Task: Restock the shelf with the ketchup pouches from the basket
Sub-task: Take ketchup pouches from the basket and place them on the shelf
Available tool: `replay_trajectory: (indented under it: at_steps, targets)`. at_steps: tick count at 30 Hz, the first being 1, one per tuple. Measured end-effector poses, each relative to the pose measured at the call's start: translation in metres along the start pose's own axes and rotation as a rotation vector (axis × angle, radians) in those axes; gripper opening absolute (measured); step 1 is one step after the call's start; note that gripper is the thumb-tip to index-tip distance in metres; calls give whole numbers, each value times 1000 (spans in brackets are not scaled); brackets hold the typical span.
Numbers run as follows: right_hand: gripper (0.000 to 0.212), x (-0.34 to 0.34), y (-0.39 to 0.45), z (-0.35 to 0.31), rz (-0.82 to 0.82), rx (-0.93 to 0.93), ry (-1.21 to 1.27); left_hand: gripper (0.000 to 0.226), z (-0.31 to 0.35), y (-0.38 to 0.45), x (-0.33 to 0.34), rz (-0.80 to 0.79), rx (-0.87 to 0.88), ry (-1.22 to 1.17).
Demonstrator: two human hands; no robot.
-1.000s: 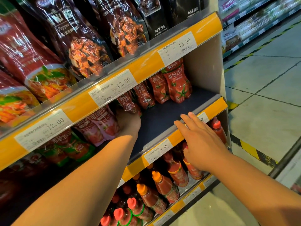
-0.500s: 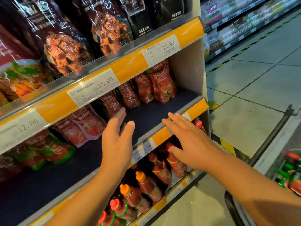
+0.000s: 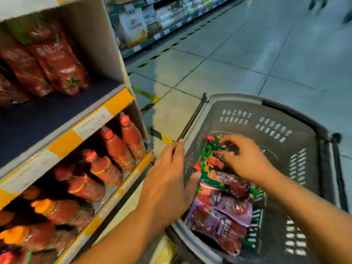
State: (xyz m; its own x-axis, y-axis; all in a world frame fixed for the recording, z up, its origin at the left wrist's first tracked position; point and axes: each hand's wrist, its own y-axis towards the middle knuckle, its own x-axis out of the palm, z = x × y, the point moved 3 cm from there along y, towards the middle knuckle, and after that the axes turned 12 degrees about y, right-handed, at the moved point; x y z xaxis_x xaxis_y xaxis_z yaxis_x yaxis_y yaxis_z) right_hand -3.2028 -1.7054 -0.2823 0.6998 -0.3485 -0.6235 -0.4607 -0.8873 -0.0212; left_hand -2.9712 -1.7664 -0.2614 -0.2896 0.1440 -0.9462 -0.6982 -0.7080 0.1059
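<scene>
Nearest the camera: purple and red ketchup pouches [image 3: 219, 216] stacked in the grey basket [image 3: 304, 168], several deep, so restocking far from complete. Left hand [image 3: 167, 178] over the basket's near rim, fingers straight and relaxed, thumb beside a pouch, holding nothing. Right hand [image 3: 245, 159] further in, fingers curled down onto the green-topped pouches [image 3: 213, 149]; grip probably begun, though blur prevented confirmation of a firm hold. Beyond the hands, to the left: bottles [image 3: 116, 149] on the lower shelf. Above these, middle shelf [image 3: 47, 115] with a few red pouches [image 3: 57, 60] standing at the back and bare dark surface in front, space remaining for stock. Step in hand judged as: fetching the next pouch. Remaining: all pouches visible in the basket.
</scene>
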Motion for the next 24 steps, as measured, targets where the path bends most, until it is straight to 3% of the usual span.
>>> replay_trajectory:
  at_steps: [3,7,15,20,24]
  targets:
    - [14,-10,-2,54,-2,168,-75,94,-3,9,7,-96,-107,60]
    - [5,-22,3,88,-49,351,-194,97,4,10,8,-69,-111,196]
    - [19,17,5,91,-376,440,-456,98,10,6,4,-80,-123,340]
    - [28,44,6,92,-408,429,-584,96,9,6,5,-98,-142,366]
    - [48,47,2,95,-439,476,-616,96,11,6,2,-98,-148,383]
